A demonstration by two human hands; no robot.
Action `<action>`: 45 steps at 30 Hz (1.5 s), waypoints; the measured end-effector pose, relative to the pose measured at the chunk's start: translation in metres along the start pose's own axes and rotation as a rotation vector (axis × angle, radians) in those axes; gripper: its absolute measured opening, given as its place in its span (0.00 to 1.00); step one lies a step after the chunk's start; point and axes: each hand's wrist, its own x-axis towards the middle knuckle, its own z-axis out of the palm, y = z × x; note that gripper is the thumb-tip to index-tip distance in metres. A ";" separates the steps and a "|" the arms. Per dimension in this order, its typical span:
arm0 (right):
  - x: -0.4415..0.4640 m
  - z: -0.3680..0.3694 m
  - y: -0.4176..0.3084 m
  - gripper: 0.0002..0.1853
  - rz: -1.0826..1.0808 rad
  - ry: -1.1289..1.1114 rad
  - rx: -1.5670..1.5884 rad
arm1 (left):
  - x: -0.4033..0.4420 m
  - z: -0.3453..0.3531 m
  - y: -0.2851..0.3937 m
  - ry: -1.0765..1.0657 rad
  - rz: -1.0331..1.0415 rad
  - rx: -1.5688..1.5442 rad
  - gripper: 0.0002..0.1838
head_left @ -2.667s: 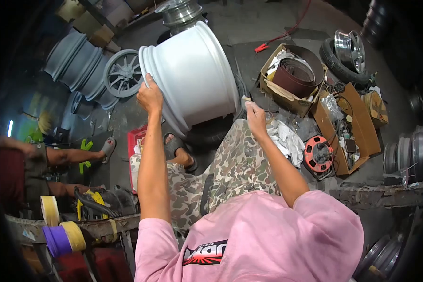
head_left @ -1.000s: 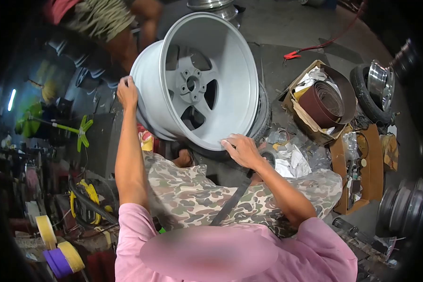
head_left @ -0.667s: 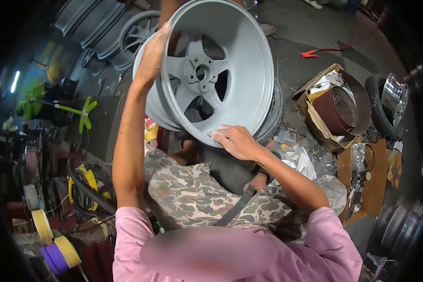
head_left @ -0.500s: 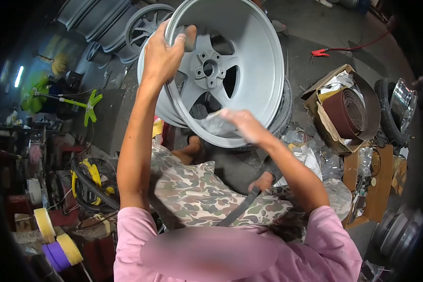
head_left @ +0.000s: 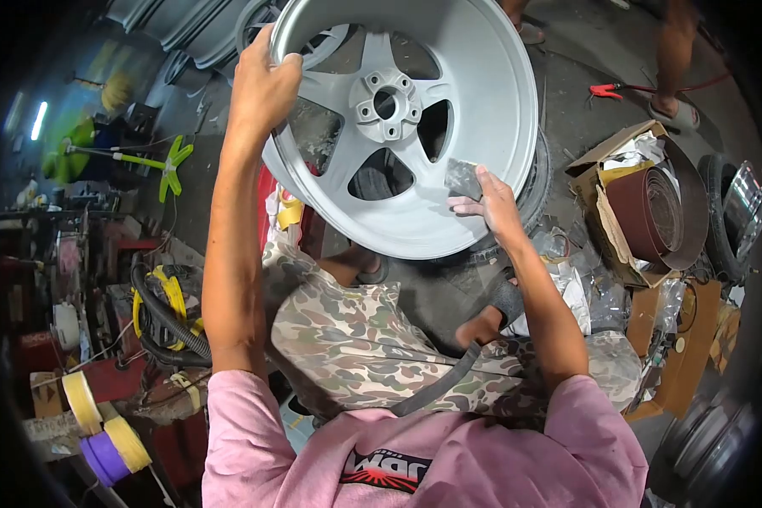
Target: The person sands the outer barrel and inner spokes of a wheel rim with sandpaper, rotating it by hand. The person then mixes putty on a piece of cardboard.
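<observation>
A grey five-spoke car wheel rim (head_left: 478,102) stands tilted in front of me, its inner barrel facing me. At its upper left edge, my left hand (head_left: 267,83) is closed around the lip, with the thumb on the near side. My right hand (head_left: 493,207) is inside the lower right of the barrel. It pinches a thin grey piece of sandpaper (head_left: 463,179) between thumb and fingers. Pale dust coats those fingertips. Behind the rim, part of a black tyre (head_left: 540,182) shows.
More wheels lie at the upper left. On the right, a cardboard box (head_left: 605,207) holds a brown abrasive roll (head_left: 652,212). A red clamp (head_left: 603,91) lies on the floor near another person's foot (head_left: 676,108). Tape rolls (head_left: 102,461) and a black hose (head_left: 173,330) are at the left.
My right hand has moved right and up along the barrel with the sandpaper. The rim sits a little further right in view. Another person's leg has appeared at the upper right.
</observation>
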 end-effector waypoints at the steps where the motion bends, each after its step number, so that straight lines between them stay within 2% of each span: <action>1: -0.002 0.001 -0.003 0.30 0.006 0.008 0.026 | -0.001 0.000 0.002 0.002 -0.002 0.002 0.25; 6: -0.009 0.004 0.002 0.28 0.055 0.018 -0.036 | -0.004 -0.001 0.008 0.005 -0.019 0.031 0.26; 8: -0.006 0.006 0.018 0.25 -0.113 -0.022 -0.391 | -0.003 -0.001 0.005 0.018 0.000 0.024 0.26; 9: -0.004 0.004 0.023 0.21 -0.184 -0.085 -0.539 | -0.003 0.000 0.004 0.028 0.022 0.018 0.26; 10: -0.004 0.008 0.022 0.21 -0.181 -0.081 -0.533 | -0.003 0.000 0.006 0.021 0.024 0.019 0.26; 12: -0.003 0.027 0.014 0.17 -0.551 -0.150 -0.965 | -0.005 -0.001 0.012 0.023 -0.035 -0.013 0.26; 16: 0.024 0.077 0.001 0.16 -0.639 -0.225 -0.946 | -0.008 0.001 0.020 0.014 -0.011 0.013 0.27; 19: 0.070 0.098 0.019 0.19 -1.075 -0.211 -1.060 | -0.008 0.000 0.021 -0.047 -0.008 0.048 0.26; 21: 0.084 0.096 0.034 0.21 -1.050 -0.284 -1.159 | -0.006 0.000 0.010 -0.063 0.032 -0.085 0.26; 23: 0.084 0.089 0.037 0.29 -0.971 -0.397 -1.330 | -0.007 0.002 0.013 -0.053 0.026 -0.081 0.25; 25: 0.090 0.083 0.043 0.31 -0.989 -0.445 -1.339 | -0.008 0.000 0.010 -0.078 -0.050 -0.056 0.25; 27: 0.091 0.087 0.049 0.33 -1.015 -0.482 -1.346 | -0.010 0.001 0.040 -0.097 -0.022 -0.095 0.25; 29: 0.085 0.099 0.054 0.32 -1.331 -0.688 -1.294 | -0.013 0.003 0.061 -0.116 0.014 -0.135 0.26; 30: 0.089 0.100 0.053 0.32 -1.330 -0.688 -1.290 | -0.014 0.004 0.066 -0.092 0.043 -0.097 0.26; 32: 0.101 0.094 0.048 0.34 -1.489 -0.535 -1.296 | -0.015 0.005 0.063 -0.068 0.069 -0.060 0.26; 33: 0.108 0.085 0.040 0.32 -1.315 -0.502 -1.367 | -0.015 0.010 0.053 -0.018 0.053 -0.068 0.26; 34: 0.114 0.078 0.035 0.34 -1.236 -0.401 -1.403 | -0.014 0.011 0.049 0.036 0.037 -0.076 0.25; 36: 0.109 0.078 0.041 0.34 -1.236 -0.369 -1.452 | -0.012 0.009 0.045 0.021 0.070 -0.074 0.25; 38: 0.095 0.097 0.047 0.33 -1.181 -0.484 -1.327 | -0.010 0.011 0.050 -0.008 0.118 -0.083 0.25; 39: 0.088 0.108 0.048 0.26 -1.301 -0.507 -1.137 | -0.012 0.009 0.054 -0.019 0.063 -0.067 0.25; 40: 0.086 0.114 0.042 0.26 -1.304 -0.505 -1.134 | -0.013 0.008 0.057 -0.030 0.005 -0.048 0.26; 42: 0.080 0.118 0.030 0.18 -1.351 -0.551 -1.326 | -0.016 0.011 0.052 -0.010 0.025 -0.084 0.26; 43: 0.084 0.116 0.021 0.10 -1.295 -0.515 -1.371 | -0.017 0.012 0.050 0.021 0.046 -0.122 0.26; 45: 0.091 0.122 0.029 0.09 -1.237 -0.539 -1.356 | -0.014 0.007 0.050 -0.004 0.031 -0.100 0.25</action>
